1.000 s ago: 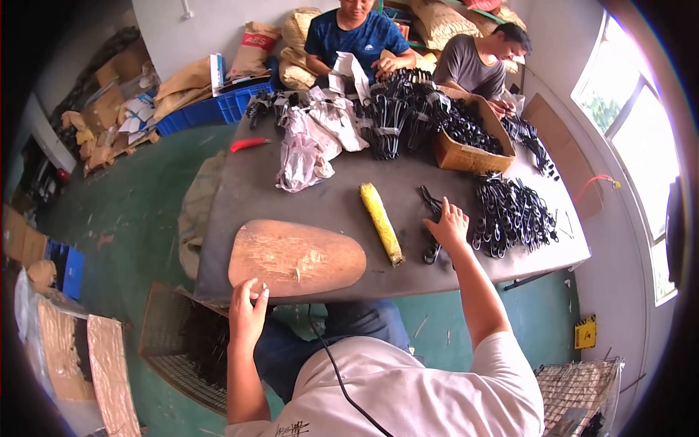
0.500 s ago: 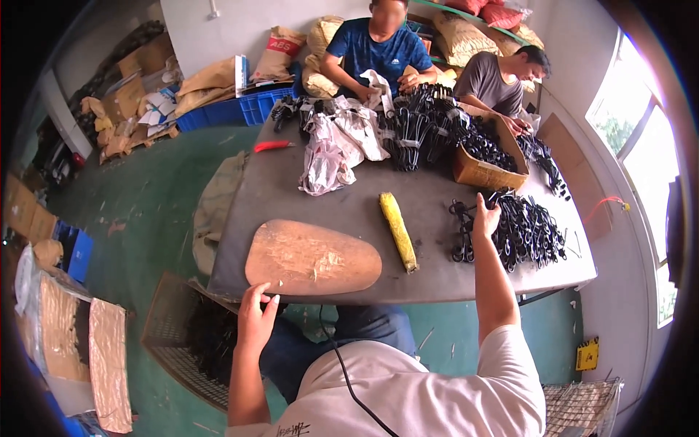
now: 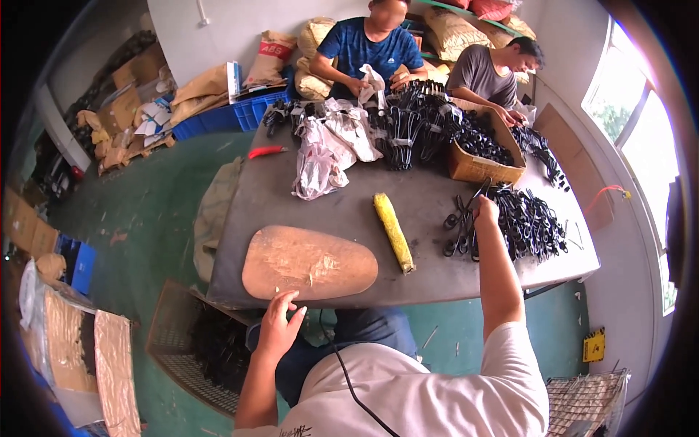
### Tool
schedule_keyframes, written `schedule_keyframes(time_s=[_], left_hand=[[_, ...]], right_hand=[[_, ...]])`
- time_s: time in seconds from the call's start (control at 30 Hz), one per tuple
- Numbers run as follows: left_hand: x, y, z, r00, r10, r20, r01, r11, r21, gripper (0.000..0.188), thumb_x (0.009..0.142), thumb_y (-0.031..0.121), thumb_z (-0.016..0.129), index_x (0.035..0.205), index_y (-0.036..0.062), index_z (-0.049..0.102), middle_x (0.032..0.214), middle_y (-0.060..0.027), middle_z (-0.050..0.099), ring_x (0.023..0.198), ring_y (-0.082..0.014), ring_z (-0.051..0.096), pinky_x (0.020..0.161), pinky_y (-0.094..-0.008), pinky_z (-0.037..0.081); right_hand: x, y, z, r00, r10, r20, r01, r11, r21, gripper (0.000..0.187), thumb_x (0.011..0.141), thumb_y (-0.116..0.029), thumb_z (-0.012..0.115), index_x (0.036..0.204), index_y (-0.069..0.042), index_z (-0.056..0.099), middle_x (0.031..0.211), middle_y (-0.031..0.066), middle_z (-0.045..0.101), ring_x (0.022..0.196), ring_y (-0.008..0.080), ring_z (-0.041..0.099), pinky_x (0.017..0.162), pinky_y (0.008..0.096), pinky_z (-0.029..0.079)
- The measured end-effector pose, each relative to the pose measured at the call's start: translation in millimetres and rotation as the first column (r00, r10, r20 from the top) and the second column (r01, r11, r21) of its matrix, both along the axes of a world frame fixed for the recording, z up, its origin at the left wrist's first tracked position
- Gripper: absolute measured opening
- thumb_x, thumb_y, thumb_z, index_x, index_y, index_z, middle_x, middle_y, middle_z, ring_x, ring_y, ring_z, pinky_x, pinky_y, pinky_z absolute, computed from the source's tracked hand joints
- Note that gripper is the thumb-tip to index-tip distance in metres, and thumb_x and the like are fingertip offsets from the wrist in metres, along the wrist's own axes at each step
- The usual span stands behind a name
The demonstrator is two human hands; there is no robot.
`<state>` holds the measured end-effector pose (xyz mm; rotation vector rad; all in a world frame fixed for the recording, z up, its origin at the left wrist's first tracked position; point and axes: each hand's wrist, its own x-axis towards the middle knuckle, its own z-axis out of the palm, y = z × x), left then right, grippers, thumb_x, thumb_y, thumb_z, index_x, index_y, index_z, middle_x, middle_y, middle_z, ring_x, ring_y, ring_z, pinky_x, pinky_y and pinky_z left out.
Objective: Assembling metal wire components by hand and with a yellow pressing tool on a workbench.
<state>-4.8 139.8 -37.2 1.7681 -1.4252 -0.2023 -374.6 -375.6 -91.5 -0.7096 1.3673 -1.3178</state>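
Observation:
My right hand [image 3: 486, 209] reaches to the left side of a heap of black looped pieces [image 3: 535, 226] on the right of the table. Its fingers are closed, with dark ends of the pieces showing around them. How many it grips cannot be made out. My left hand [image 3: 280, 324] hangs at the table's front edge, close to the near edge of a worn wooden board [image 3: 342, 266]. Its thumb and fingers are apart, and nothing shows between them. A yellow wrapped bar [image 3: 393, 233] lies between the board and the heap.
A cardboard box [image 3: 486, 172] of black parts, bundled black loops [image 3: 402, 138], crumpled white bags [image 3: 320, 160] and a red-handled tool [image 3: 266, 151] lie farther back on the table [image 3: 320, 215]. Two people work across from me. A mesh basket [image 3: 171, 335] stands low at left.
My right hand has closed at the heap's left side, and some black pieces there have shifted. My left hand has moved slightly right and down. The view has tilted a little.

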Motion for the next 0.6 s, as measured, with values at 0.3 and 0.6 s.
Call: schedule_keyframes(time_s=[0.3, 0.6], left_hand=[[-8.0, -5.2, -7.1, 0.999, -0.037, -0.036, 0.039, 0.997, 0.059, 0.042, 0.085, 0.007, 0.073, 0.123, 0.0038, 0.057, 0.121, -0.0127, 0.061, 0.087, -0.0226, 0.063, 0.087, -0.0374, 0.053], [-3.5, -28.7, -5.8, 0.999, -0.028, 0.039, 0.028, 1.000, -0.005, 0.034, 0.086, 0.008, 0.073, 0.117, 0.0048, 0.061, 0.115, -0.0113, 0.064, 0.088, -0.0244, 0.064, 0.087, -0.0393, 0.051]], right_hand=[[-21.1, 17.3, 2.9, 0.759, -0.122, 0.640, 0.259, 0.958, -0.124, 0.013, 0.098, -0.017, 0.051, 0.093, -0.011, 0.060, 0.062, -0.0023, 0.048, 0.055, 0.0149, 0.047, 0.063, 0.0361, 0.049], [-5.9, 30.4, 25.1, 0.788, 0.217, 0.576, -0.056, 0.957, -0.284, 0.021, 0.100, -0.019, 0.048, 0.113, -0.007, 0.059, 0.074, 0.0013, 0.056, 0.067, 0.0155, 0.050, 0.071, 0.0320, 0.046]])
